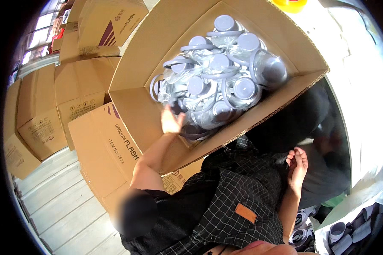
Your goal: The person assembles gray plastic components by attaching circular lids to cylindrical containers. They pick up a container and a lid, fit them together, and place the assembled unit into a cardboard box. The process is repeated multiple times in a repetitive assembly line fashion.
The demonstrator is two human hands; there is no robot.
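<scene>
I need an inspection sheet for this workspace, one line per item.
Surface: pale plank floor, lower left.
Job's things: open carton full of grey-lidded items in clear bags.
Clutter: more grey parts at lower right.
Grippers: left hand open, reaching into the carton, near the bags; right hand loosely open, empty, by a dark checked garment.
Cables: nothing seen.
Surroundings: stacked closed cartons on the left.

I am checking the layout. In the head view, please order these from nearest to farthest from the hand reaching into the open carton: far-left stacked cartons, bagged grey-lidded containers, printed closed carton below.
1. Bagged grey-lidded containers: right at the reaching hand, inside the carton.
2. Printed closed carton: below, to its left.
3. Stacked cartons: far left.
</scene>
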